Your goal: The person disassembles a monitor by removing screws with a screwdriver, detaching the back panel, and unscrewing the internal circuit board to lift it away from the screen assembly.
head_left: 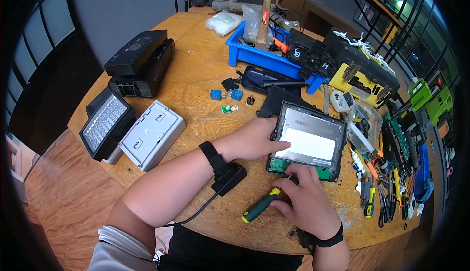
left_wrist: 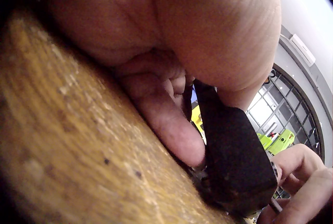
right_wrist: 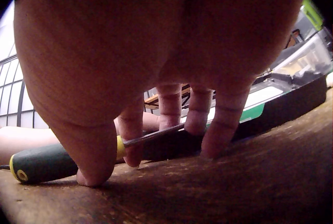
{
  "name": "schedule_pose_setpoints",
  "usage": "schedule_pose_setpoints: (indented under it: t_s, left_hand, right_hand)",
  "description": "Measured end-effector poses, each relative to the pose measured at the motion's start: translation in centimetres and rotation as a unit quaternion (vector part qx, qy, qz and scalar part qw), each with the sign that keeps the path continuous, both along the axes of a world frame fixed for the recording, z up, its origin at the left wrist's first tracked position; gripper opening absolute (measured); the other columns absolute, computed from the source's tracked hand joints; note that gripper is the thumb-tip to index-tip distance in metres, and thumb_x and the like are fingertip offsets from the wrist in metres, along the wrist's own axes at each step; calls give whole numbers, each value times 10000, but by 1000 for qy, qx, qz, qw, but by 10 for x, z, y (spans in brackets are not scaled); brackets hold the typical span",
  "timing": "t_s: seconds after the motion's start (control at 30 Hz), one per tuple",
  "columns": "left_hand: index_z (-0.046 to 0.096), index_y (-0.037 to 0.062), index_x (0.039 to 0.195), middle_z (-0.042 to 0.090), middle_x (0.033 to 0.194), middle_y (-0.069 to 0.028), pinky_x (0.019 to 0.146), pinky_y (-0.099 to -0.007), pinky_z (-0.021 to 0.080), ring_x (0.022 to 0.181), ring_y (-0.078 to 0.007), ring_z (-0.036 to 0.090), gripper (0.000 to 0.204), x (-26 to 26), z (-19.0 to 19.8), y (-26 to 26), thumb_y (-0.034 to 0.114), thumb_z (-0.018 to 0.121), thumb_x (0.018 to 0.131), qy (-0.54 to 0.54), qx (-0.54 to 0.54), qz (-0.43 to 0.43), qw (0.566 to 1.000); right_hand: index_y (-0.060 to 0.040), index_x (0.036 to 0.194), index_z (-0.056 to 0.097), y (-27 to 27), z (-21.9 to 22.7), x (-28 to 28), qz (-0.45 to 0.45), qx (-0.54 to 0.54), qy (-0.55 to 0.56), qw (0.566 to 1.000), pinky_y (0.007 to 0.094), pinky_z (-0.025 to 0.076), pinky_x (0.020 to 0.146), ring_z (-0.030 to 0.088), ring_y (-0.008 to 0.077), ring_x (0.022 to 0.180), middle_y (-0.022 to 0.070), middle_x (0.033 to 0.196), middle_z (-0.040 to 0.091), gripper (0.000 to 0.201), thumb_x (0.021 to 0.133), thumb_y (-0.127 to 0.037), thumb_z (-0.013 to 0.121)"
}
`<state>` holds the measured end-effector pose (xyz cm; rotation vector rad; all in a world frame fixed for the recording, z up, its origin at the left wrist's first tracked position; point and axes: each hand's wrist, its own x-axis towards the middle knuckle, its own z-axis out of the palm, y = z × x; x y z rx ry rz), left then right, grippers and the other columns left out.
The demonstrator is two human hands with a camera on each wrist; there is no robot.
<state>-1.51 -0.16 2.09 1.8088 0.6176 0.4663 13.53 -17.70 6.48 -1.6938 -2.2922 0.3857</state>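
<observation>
My left hand [head_left: 250, 138] grips the left edge of a black-framed flat device [head_left: 309, 144], thumb on its upper face and fingers curled at its side. The device has a silvery back plate, a white label and a green circuit board [head_left: 323, 173] along its near edge. Close to that edge, my right hand [head_left: 312, 203] pinches a green and yellow screwdriver [head_left: 260, 207] between thumb and fingers. Its handle points toward the body, and the metal shaft runs under the fingers in the right wrist view. The screwdriver's tip is hidden.
A white box [head_left: 152, 133], a lamp with LED rows [head_left: 105, 121] and black cases [head_left: 139, 58] stand left. Blue relays [head_left: 216, 94] and small parts lie beyond the hands. A blue bin [head_left: 264, 58] is behind; many hand tools [head_left: 391, 188] crowd the right.
</observation>
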Motion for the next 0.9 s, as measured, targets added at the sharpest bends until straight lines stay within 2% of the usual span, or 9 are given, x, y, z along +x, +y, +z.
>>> schedule_pose_setpoints:
  t_s: [0.1, 0.9]
  left_hand:
    - [591, -47, 1232, 693, 855, -99, 582, -285, 550, 667, -137, 657, 452, 0, -2, 1, 273, 734, 947, 2, 2, -4, 1000]
    - [583, -52, 1260, 705, 887, -117, 582, -288, 554, 667, -144, 664, 467, -1, -2, 0, 269, 725, 952, -4, -1, -10, 1000]
  right_hand:
    - [-86, 1101, 684, 0, 0, 0, -1, -3, 2, 1000, 443, 496, 945, 496, 359, 1148, 134, 1200, 510, 361, 790, -206, 823]
    - [-92, 1086, 691, 2, -6, 4, 4, 2, 31, 1000, 455, 479, 960, 487, 371, 1146, 146, 1191, 507, 353, 783, -201, 834]
